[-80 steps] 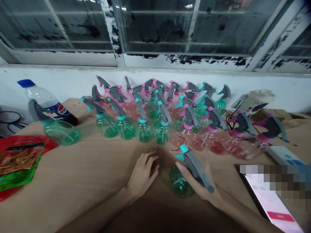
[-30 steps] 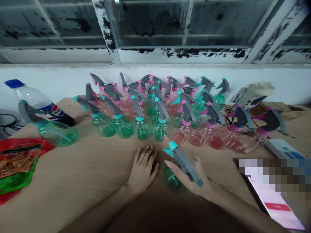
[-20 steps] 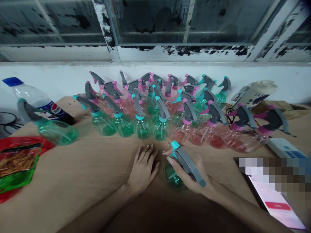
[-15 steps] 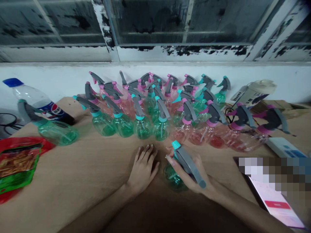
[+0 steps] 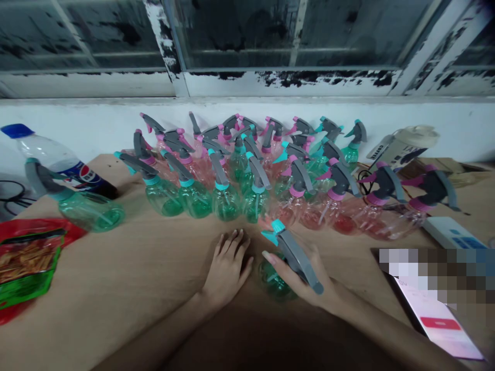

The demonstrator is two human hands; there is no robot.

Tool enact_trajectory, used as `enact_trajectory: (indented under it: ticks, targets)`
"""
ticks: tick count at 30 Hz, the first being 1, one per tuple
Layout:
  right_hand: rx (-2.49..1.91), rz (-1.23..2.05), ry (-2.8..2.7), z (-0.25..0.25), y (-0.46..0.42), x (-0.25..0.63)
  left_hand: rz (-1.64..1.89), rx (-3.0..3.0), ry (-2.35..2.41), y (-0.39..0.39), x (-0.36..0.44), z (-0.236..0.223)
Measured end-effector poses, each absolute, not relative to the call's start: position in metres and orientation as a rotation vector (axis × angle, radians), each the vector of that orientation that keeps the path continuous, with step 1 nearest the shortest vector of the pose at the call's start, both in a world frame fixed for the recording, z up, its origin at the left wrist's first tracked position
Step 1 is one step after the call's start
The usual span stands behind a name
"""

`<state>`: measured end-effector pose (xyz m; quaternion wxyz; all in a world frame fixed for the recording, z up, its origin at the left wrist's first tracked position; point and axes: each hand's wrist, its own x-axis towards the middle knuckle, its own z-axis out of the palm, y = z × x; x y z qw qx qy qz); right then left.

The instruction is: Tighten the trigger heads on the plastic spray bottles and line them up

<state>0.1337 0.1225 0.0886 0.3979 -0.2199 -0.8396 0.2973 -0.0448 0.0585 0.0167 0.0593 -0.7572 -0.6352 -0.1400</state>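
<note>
My right hand is wrapped round a green spray bottle with a grey trigger head and teal nozzle, standing on the wooden table near the front. My left hand lies flat on the table just left of that bottle, fingers stretched out, holding nothing. Right behind both hands stands a crowd of several green spray bottles and pink spray bottles.
One green spray bottle stands alone at the left beside a cola bottle. A red and green snack bag lies at the left edge. A phone and a white box lie at the right; a window wall runs behind.
My right hand has kept hold of the green bottle, shifting and turning it slightly so the nozzle points more left. My left hand has stayed flat on the table.
</note>
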Motion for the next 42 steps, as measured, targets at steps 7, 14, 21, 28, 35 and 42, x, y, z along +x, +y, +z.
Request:
enact_trajectory:
  ticks: [7,14,21,28,35,42]
  targets:
    - [-0.584,0.839,-2.077,0.0929,0.1229,0.1332,-0.445,-2.285,-1.927,0.0588,-0.0439,0.0171]
    - [-0.573,0.878,-2.098,0.0954,0.1228,0.1345,-0.442,-2.288,-1.940,0.0585,-0.0443,0.0182]
    - [-0.561,0.895,-2.102,0.0923,0.1224,0.1328,-0.424,-2.299,-1.943,0.0583,-0.0444,0.0188]
    - [-0.615,0.912,-2.082,0.0929,0.1209,0.1327,-0.448,-2.295,-1.960,0.0583,-0.0441,0.0171]
    - [-0.584,0.885,-2.059,0.0914,0.1218,0.1303,-0.429,-2.288,-1.955,0.0580,-0.0439,0.0165]
    - [-0.590,0.913,-2.067,0.0914,0.1221,0.1313,-0.408,-2.297,-1.969,0.0581,-0.0433,0.0203]
